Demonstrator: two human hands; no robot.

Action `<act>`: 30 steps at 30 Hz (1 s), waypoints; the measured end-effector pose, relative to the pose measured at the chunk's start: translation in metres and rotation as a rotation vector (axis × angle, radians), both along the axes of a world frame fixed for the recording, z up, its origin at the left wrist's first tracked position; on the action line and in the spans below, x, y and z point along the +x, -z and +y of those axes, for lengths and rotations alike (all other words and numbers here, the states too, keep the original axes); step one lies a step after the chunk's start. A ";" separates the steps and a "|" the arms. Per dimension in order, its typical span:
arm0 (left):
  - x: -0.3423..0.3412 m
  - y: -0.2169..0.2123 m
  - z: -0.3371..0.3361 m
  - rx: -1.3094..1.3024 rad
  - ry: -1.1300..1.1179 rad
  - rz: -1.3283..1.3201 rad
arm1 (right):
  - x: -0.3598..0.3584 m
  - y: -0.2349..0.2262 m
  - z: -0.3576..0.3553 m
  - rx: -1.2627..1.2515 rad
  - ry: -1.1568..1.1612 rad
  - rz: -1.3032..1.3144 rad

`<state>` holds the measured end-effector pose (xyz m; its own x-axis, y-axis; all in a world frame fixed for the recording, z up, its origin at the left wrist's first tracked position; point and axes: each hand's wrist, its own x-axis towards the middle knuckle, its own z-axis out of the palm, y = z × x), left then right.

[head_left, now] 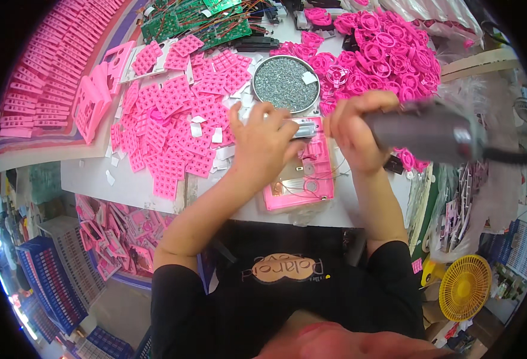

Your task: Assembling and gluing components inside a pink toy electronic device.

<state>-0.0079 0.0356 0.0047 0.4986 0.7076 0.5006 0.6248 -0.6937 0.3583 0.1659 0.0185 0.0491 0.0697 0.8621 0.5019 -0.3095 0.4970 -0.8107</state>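
My right hand [359,131] is wrapped round a dark grey corded power screwdriver [422,128], which lies almost level, its front end by the top of a pink plastic casing [326,170]. The casing lies open side up, with thin wires and small parts inside. At its upper end, my left hand [263,140] has its thumb and a fingertip closed on a small silvery metal part [304,130]; its other fingers are bent and spread. The screwdriver's tip is hard to make out. Just beyond the hands stands a round tin [257,90] of small screws.
Pink button sheets [167,128] are heaped at the left, with white paper scraps. Pink ring-shaped parts [383,54] pile up at the far right. Green circuit boards [191,24] with wires lie at the back. A yellow fan [465,287] stands low at the right.
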 end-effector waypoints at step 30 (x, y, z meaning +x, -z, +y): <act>-0.248 -0.136 -0.084 -0.596 -0.152 0.420 | 0.154 0.038 0.019 -0.505 0.686 -1.725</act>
